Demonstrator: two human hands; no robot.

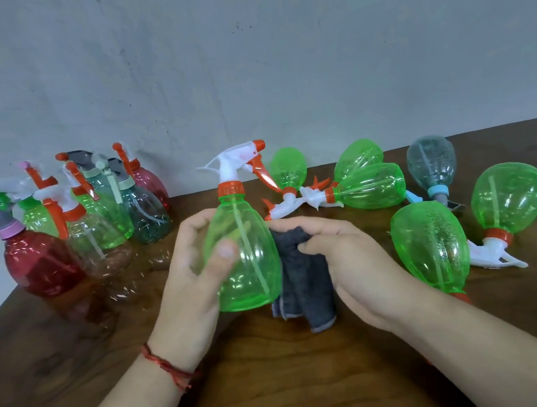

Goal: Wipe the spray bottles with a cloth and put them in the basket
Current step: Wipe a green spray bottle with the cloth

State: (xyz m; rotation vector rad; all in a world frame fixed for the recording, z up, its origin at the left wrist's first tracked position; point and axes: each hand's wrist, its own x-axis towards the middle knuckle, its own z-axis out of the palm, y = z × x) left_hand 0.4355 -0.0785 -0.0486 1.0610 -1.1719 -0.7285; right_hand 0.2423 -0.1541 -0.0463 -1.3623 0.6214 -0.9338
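My left hand (190, 273) grips a clear green spray bottle (249, 259) upright, its white trigger head with an orange nozzle pointing right. My right hand (345, 258) holds a dark grey cloth (302, 284) pressed against the bottle's right side, and the cloth's loose end hangs down to the table. Several more green bottles lie on their sides to the right, the nearest one (431, 245) close to my right wrist. No basket is in view.
A cluster of upright spray bottles stands at the left, among them a red one (40, 263), a clear one (100, 245) and a teal one (146, 216). A grey-blue bottle (431, 164) lies at the back right. The brown wooden table (274, 379) meets a grey wall behind.
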